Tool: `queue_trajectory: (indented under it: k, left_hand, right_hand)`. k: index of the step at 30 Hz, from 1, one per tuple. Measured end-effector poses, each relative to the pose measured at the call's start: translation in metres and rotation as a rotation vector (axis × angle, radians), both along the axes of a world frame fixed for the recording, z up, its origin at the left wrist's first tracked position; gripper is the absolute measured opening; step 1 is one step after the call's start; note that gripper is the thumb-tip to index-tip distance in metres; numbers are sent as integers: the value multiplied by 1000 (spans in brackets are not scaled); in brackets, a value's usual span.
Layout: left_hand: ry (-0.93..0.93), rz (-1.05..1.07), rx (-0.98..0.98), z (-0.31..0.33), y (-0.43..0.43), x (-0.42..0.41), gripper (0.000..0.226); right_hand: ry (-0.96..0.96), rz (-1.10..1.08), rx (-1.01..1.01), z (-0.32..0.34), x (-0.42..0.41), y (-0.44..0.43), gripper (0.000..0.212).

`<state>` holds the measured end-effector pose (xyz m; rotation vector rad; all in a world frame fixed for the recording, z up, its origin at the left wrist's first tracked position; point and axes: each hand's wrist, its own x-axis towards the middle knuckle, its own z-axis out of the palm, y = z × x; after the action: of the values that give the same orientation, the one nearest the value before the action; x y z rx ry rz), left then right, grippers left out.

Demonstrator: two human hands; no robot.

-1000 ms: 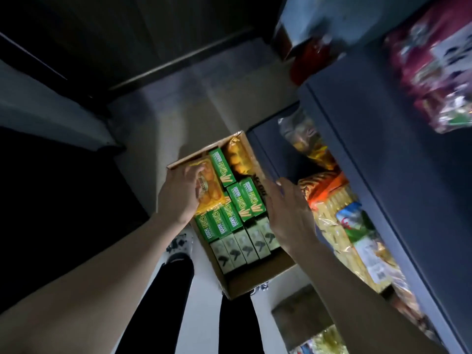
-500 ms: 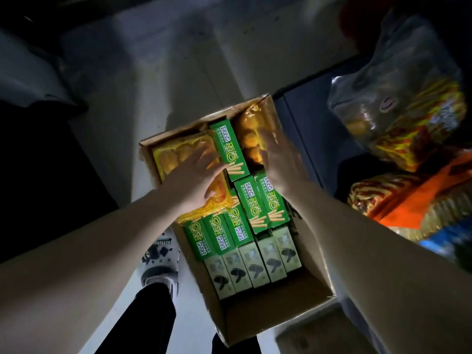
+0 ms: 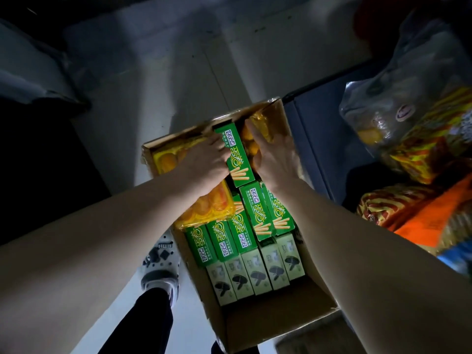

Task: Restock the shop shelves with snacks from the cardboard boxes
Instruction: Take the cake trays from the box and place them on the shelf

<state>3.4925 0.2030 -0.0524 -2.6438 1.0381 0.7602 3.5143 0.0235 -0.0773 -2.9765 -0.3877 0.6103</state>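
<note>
An open cardboard box (image 3: 278, 325) stands on the floor, packed with snacks. My left hand (image 3: 204, 162) lies over a yellow biscuit pack (image 3: 204, 213), its fingers curled against the left edge of the topmost green stick-snack box (image 3: 238, 157). My right hand (image 3: 274, 159) is on that box's right side, fingers pushed down over a yellow snack bag (image 3: 263, 123) in the far right corner. More green boxes (image 3: 242, 236) and a row of pale mushroom-print boxes (image 3: 255, 274) fill the rest.
A dark blue shop shelf (image 3: 314, 129) runs along the right, holding clear and orange-yellow snack bags (image 3: 408, 129). My foot in a white shoe (image 3: 159, 272) stands left of the box. Another cardboard box (image 3: 319, 338) sits at the bottom right. Pale floor lies beyond.
The view has dropped closer to the box. My left hand slid from the yellow pack to the top green box's edge. My right hand reached from the box's side to its far corner.
</note>
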Motion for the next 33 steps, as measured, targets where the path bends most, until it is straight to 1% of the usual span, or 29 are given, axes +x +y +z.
queue_trajectory:
  k: [3,4,6,7,9,11,15,17,20,22,25,27,29,31,33]
  left_hand:
    - [26,34,47,13,-4,8,28]
    - [25,44,46,18,-1,9,28]
    - [43,85,30,29,8,8,31]
    - [61,125,30,37,14,7,35]
    - [85,235,15,52,23,1,50]
    - [90,407,-62,69,31,-7,59]
    - [136,895,-262,116,38,-17,55]
    - [189,1083,-335,143,42,-20,57]
    - [207,1255,-468,196,47,-21,61]
    - [186,1286,-554,244,43,-23,66]
    - [140,1315,-643,320,36,-24,76]
    - [75,1237,-732,371,33,-23,80]
    - [25,1125,-802,418,31,-19,77]
    - [13,1065,-826,467,30,-11,69]
    - [22,1014,-902,512,29,-1,63]
  right_hand:
    - [-49,-21,3,21,0,-9,82]
    - [-63,-45,34,30,-2,-13,84]
    - [-15,-128,146,49,-5,-23,85]
    - [25,-169,193,60,-6,-28,85]
    - [80,-211,241,85,-10,-36,83]
    - [109,-237,276,113,-16,-40,76]
    - [135,-287,201,174,-24,-45,44]
    - [149,-322,182,209,-31,-46,39]
    - [125,-341,213,262,-47,-45,37]
    - [90,-356,279,301,-58,-46,35]
    - [24,-399,328,375,-72,-44,19]
    - [-14,-423,312,424,-82,-45,18]
    - [-49,-415,290,467,-90,-45,21]
    - [-96,-415,287,508,-96,-47,24]
    - [-206,-404,300,545,-99,-52,24]
